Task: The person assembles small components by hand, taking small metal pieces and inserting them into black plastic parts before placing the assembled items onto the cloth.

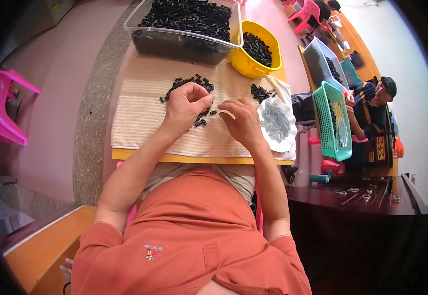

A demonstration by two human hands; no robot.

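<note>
My left hand (188, 107) is over the striped cloth (140, 118), thumb and forefinger pinched together; whatever is between them is too small to make out. A loose pile of small black plastic pieces (200, 81) lies partly under and behind it. Facing it, my right hand (242, 122) has its fingers curled in with the tips close together, and their contents cannot be made out. One black piece (213, 112) rests on the cloth between the two hands. Right of my right hand, a white scalloped dish (290, 129) holds many tiny clear-grey parts (276, 122).
A clear bin (184, 42) and a yellow tub (248, 69), both filled with black pieces, stand at the table's far side. A smaller black pile (262, 92) lies behind the dish. At right, another person (371, 105) sits by a green basket (328, 132). A pink stool (2, 108) stands left.
</note>
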